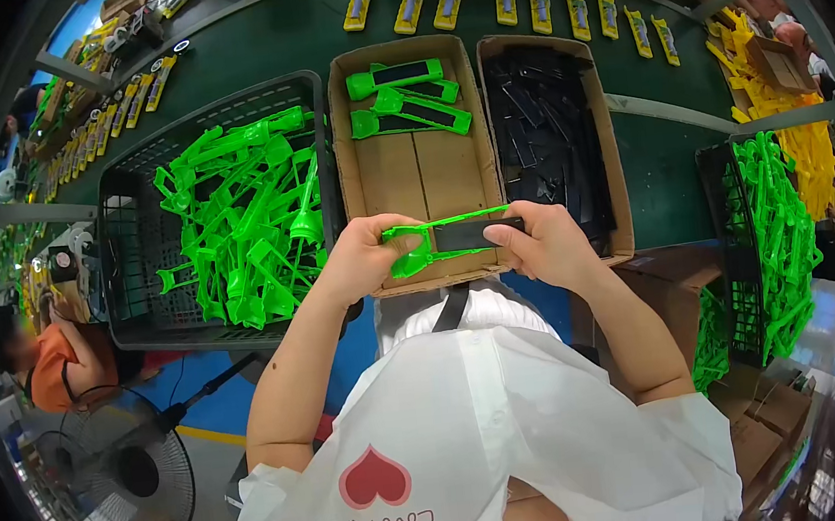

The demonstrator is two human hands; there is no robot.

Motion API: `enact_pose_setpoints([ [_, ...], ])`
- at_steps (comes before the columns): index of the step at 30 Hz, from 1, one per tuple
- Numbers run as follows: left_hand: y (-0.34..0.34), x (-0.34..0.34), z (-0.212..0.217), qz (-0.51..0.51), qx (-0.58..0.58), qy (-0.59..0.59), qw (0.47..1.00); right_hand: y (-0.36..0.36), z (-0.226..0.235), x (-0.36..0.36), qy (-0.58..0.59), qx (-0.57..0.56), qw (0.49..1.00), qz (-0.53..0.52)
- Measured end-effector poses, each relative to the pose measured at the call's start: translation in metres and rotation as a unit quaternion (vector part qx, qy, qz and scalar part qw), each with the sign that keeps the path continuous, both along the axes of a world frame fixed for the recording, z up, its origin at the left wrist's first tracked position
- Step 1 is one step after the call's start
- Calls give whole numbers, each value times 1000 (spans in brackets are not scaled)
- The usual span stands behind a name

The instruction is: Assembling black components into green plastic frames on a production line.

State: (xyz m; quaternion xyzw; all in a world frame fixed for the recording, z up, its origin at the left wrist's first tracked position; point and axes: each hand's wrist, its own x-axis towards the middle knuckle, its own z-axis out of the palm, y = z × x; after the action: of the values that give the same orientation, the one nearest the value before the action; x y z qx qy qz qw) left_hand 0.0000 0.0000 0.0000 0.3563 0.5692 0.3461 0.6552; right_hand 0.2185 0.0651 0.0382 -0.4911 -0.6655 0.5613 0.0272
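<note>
Both hands raised in front of the chest, over the near edge of a cardboard box (384, 178). Left hand (362, 258) with grip clenched around the wide end of a green plastic piece (421, 245), thumb on top. Right hand (542, 243) with grip clenched on a flat black strip (470, 234), pressed against the middle of the same green piece. Green piece held almost level between the two hands, its thin arm reaching toward the right fingers.

Inside the cardboard box, at its far end, three green pieces with black strips (409, 96) already on them, lying side by side; the rest of the box floor bare. Just right of it, touching, a second cardboard box (607, 132) filled with loose black strips (546, 138). On the left, a dark plastic crate (119, 239) with a tangled heap of green pieces (247, 212). All on a dark green bench (256, 45), with a row of yellow packs (508, 1) along its far side.

At the far right, another crate with green pieces (777, 236) and a pile of yellow pieces (809, 147). Lower left, a standing fan (122, 475) and a seated person in orange (55, 361)
</note>
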Motion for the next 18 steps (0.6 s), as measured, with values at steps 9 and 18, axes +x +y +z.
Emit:
enact_pose_setpoints([
  [9, 2, 10, -20, 30, 114, 23, 993, 11, -29, -14, -56, 132, 990, 4],
  [18, 9, 42, -66, 46, 241, -17, 969, 31, -35, 30, -112, 111, 987, -14],
])
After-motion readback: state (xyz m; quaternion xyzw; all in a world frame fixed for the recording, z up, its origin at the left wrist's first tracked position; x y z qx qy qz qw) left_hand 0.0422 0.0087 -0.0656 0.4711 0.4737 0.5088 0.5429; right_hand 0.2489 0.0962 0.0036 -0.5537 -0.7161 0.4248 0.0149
